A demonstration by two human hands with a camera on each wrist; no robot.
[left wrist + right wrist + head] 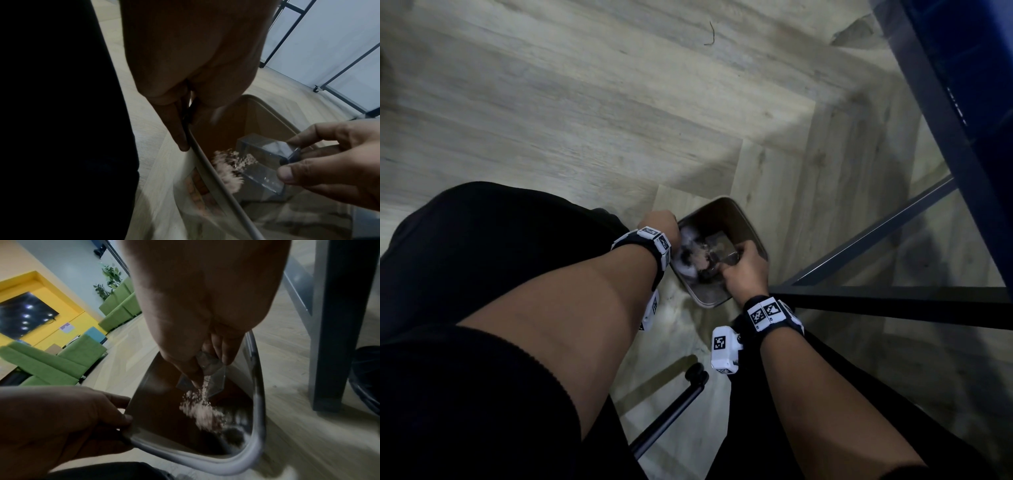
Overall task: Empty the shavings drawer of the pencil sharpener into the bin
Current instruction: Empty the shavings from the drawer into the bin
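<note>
A small grey bin (743, 219) (267, 110) (258, 386) stands on the wooden floor by my legs. My left hand (659, 221) (185, 91) (61, 418) grips its near rim, thumb inside and fingers outside. My right hand (743, 270) (320, 155) (205, 363) pinches a clear plastic shavings drawer (722, 245) (265, 164) (207, 368) tipped over the bin's mouth. Pale pencil shavings (228, 168) (201, 410) are falling out of the drawer into the bin. Dark and white rubbish (690, 260) lies at the bottom.
A dark metal table frame (893, 301) (345, 321) stands right beside the bin. A black rod (671, 411) lies on the floor between my legs. Green sofas (61, 363) stand far off across open floor.
</note>
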